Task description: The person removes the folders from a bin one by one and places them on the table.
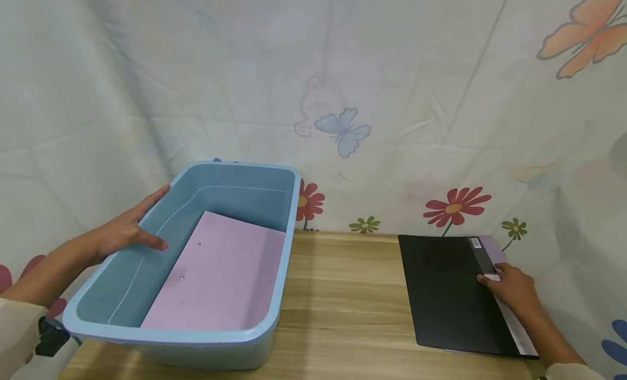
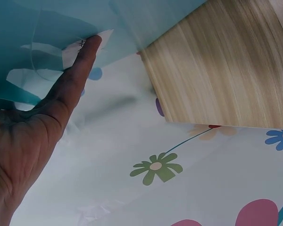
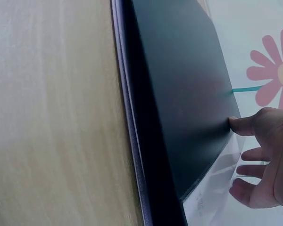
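A light blue plastic tub (image 1: 284, 271) stands on the left of the table, with a lilac folder (image 1: 220, 282) lying inside it. My left hand (image 1: 124, 230) holds the tub's left wall, thumb on the inside and fingers outside; in the left wrist view one finger stretches along the outer wall. At the table's right side lies a black folder (image 1: 450, 293), on top of another lilac folder (image 1: 492, 249) that shows only at its edges. My right hand (image 1: 514, 287) grips the black folder's right edge, thumb on the cover (image 3: 188, 103) and fingers by the spine side.
A wood-grain table (image 1: 343, 304) extends between the tub and the black folder. Behind it hangs a pale curtain (image 1: 235, 75) printed with flowers and butterflies, touching the table's back edge. In the left wrist view a white label (image 2: 71, 55) shows at the tub.
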A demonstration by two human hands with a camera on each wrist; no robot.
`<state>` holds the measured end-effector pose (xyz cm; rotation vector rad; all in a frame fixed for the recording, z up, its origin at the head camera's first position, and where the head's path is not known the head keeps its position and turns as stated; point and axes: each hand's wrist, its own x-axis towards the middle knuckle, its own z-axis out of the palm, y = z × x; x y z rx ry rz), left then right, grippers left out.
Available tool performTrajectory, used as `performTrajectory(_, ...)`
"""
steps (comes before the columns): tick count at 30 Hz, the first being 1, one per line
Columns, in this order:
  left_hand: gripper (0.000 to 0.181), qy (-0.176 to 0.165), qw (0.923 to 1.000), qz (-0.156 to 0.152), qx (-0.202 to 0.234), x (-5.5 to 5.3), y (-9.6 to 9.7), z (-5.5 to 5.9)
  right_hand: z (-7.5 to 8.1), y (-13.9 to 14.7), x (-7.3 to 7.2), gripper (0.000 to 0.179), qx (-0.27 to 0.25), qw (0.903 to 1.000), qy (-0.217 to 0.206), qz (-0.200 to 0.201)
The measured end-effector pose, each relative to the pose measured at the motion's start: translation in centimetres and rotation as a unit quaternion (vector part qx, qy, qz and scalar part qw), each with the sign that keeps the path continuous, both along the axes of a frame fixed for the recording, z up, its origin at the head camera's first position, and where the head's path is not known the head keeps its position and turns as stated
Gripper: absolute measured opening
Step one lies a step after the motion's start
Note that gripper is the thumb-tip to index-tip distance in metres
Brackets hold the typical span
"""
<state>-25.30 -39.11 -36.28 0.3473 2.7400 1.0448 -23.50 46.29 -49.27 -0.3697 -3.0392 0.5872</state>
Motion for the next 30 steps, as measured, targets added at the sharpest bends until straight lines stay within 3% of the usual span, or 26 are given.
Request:
performTrajectory(4,0.142,-0.003,1.0000,0.002,0.000,0.0,-0.1,0.0,-0.2,0.1,0.0,0.084,0.007,0.9999,-0.009,-0.010)
performTrajectory(15,0.142,-0.002,1.0000,0.001,0.003,0.0,0.1,0.0,0.3,0.1,0.0,0.080,0.010,0.9998,-0.013,0.013)
performTrajectory(21,0.142,-0.005,1.0000,0.002,0.003,0.0,0.1,0.1,0.6,-0.8,-0.2,0.079,0.001,0.9995,-0.024,-0.022)
performTrajectory(25,0.142,-0.008,1.0000,0.003,0.005,0.0,0.1,0.1,0.5,-1.5,-0.4,0.075,-0.009,0.9991,0.005,-0.041)
performTrajectory(30,0.142,-0.008,1.0000,0.003,0.004,0.0,0.1,0.1,0.6,-2.3,-0.8,0.069,-0.007,0.9976,0.063,-0.028)
